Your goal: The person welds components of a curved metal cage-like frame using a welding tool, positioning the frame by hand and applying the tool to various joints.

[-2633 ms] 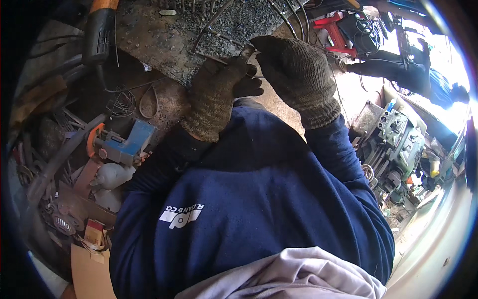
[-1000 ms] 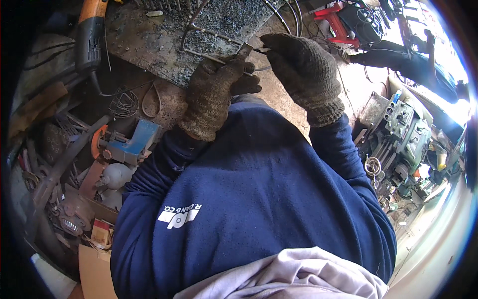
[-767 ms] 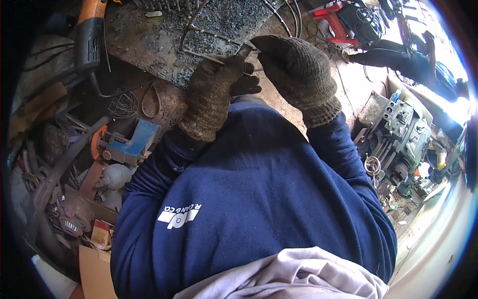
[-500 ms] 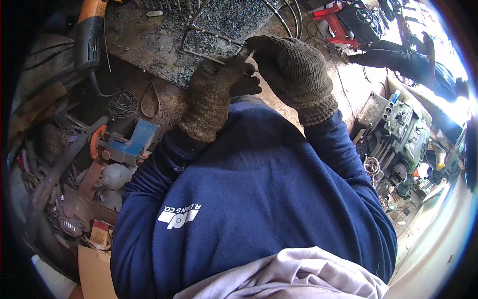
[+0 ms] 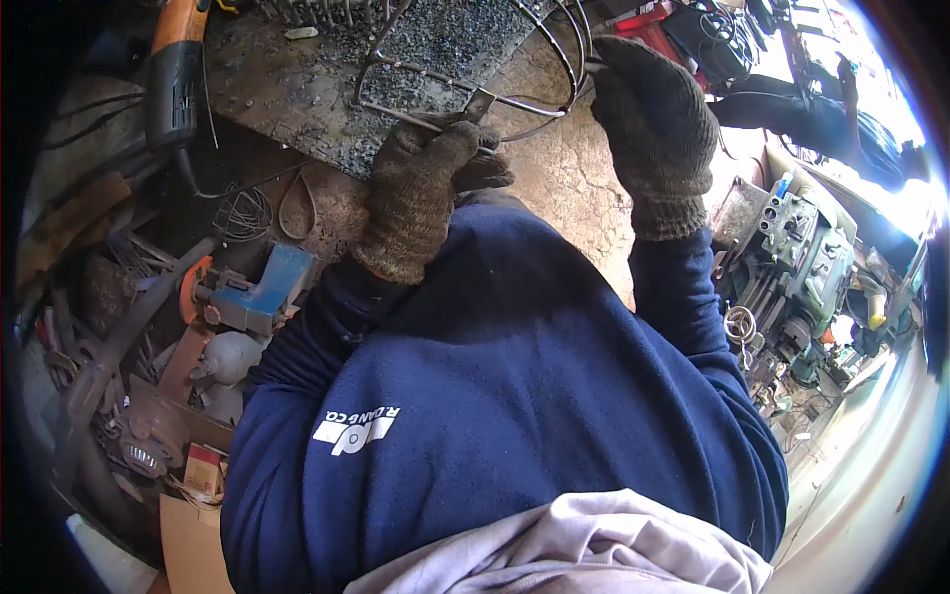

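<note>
My left hand (image 5: 416, 188), in a dirty knitted work glove, is closed around a thin rod of a metal rod frame (image 5: 426, 71). The frame has straight bars on the left and curved hoops on the right. A small flat metal piece (image 5: 479, 105) stands against a bar just above my left fingers. My right hand (image 5: 661, 139), gloved alike, is beside the right-hand curve of the hoops. Its fingers are curled, and a small pale bit shows at their tips; what they hold is mostly hidden.
A grit-covered metal plate (image 5: 267, 84) lies under the frame. An orange-and-black power tool (image 5: 174, 89) with a cord is at the upper left. Below it lie a wire coil (image 5: 242, 213) and a blue metal tool (image 5: 267, 287). Greenish machinery (image 5: 811, 257) stands at the right.
My right hand has moved right, away from my left hand, uncovering the small flat metal piece and the lower hoops. My left hand stays nearly in place on the rod.
</note>
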The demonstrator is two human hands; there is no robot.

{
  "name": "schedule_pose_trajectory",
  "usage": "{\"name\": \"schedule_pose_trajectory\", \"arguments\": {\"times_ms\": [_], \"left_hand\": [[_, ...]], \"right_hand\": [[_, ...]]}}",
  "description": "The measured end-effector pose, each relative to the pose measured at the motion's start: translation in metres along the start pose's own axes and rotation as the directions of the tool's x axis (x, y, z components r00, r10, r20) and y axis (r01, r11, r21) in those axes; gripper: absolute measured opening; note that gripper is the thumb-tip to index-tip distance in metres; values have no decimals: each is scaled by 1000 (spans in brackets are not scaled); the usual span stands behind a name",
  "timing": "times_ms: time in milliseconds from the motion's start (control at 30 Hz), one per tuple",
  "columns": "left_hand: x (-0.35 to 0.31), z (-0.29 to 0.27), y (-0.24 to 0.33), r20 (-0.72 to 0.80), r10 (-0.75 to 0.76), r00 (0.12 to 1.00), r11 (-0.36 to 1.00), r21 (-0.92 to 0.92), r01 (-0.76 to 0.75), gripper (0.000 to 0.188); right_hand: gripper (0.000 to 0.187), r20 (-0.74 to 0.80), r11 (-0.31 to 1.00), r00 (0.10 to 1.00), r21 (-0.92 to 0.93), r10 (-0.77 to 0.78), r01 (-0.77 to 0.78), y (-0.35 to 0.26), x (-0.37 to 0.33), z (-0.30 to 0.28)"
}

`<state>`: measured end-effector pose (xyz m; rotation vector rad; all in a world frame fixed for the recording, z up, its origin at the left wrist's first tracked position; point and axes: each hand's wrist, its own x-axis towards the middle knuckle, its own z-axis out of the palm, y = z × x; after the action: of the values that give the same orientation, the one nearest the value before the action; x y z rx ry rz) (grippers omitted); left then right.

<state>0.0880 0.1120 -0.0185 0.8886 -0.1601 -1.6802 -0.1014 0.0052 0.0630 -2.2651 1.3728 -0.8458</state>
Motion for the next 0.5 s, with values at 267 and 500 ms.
{"name": "schedule_pose_trajectory", "arguments": {"times_ms": [267, 500], "left_hand": [[1, 13, -1, -59, -96, 994, 985, 135, 104, 20], [8, 19, -8, -76, 62, 995, 985, 163, -49, 27]], "right_hand": [[25, 118, 995, 990, 56, 71, -78, 10, -24, -3], [30, 190, 980, 979, 196, -73, 35, 26, -23, 2]]}}
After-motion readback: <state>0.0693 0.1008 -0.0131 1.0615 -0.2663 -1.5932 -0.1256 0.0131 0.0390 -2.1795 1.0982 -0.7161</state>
